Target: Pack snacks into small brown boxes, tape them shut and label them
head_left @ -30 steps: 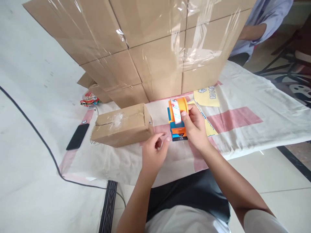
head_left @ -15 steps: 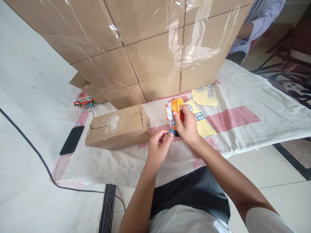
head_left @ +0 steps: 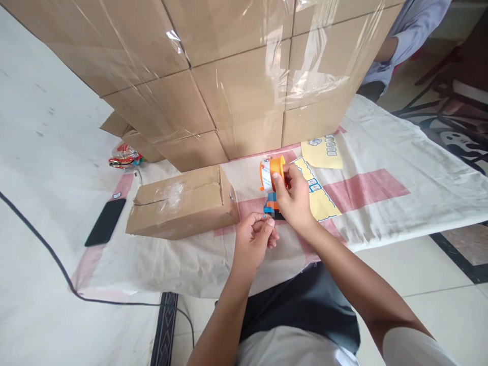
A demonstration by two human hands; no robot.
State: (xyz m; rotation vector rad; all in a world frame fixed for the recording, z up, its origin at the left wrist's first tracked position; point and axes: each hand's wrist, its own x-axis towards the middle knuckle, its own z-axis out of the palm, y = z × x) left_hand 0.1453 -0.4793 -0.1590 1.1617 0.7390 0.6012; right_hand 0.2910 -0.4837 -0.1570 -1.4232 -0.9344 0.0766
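A tape dispenser (head_left: 272, 199) in orange and blue carries a tape roll (head_left: 266, 175) with a white printed band and an orange rim. My right hand (head_left: 294, 195) is closed around the dispenser's right side, its thumb on the roll. Just below the blue end, my left hand (head_left: 254, 236) is closed, thumb and forefinger pressed together. A tiny blue spot shows at its fingertips, but I cannot make out what they pinch. Left of my hands lies a taped cardboard box (head_left: 183, 203).
Stacked cartons (head_left: 236, 96) under shiny film stand behind. Yellow printed paper (head_left: 322, 201) lies right of my hands on the cloth-covered table (head_left: 373, 152). A black phone (head_left: 105, 222), a red packet (head_left: 125, 156) and a cable (head_left: 46, 246) are leftward. Another person's sleeve (head_left: 419, 30) shows far right.
My left hand has moved slightly down, away from the dispenser's blue end, still pinched. More of the dispenser's blue and orange end now shows. My right hand keeps its hold.
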